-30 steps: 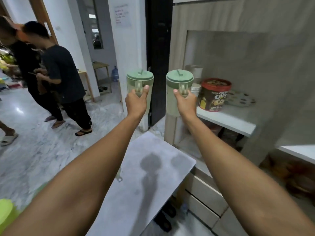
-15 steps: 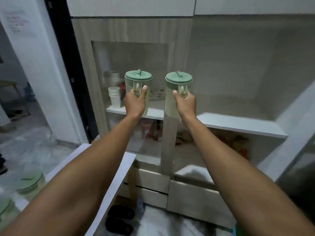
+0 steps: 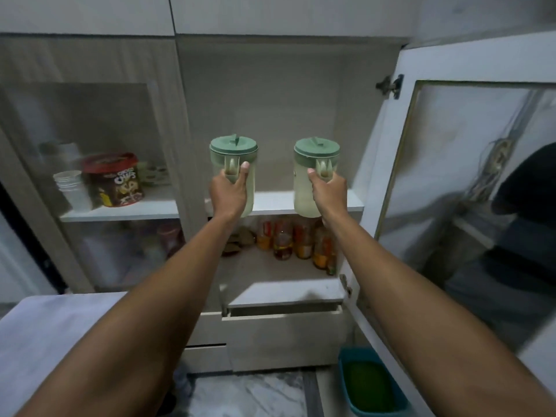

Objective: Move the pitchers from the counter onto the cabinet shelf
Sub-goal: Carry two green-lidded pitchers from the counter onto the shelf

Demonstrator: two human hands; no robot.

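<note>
left hand [image 3: 229, 196] grips left pitcher [image 3: 234, 164] | right hand [image 3: 329, 194] grips right pitcher [image 3: 314, 176] | both before shelf [image 3: 270, 203]

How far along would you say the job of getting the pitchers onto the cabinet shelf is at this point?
Done: both pitchers are off the counter, and the cabinet door stands open. In hand: the left hand grips the left pitcher by its handle, and the right hand grips the right pitcher, both held up at the front of the shelf. Left: setting them down on it and letting go.
</note>
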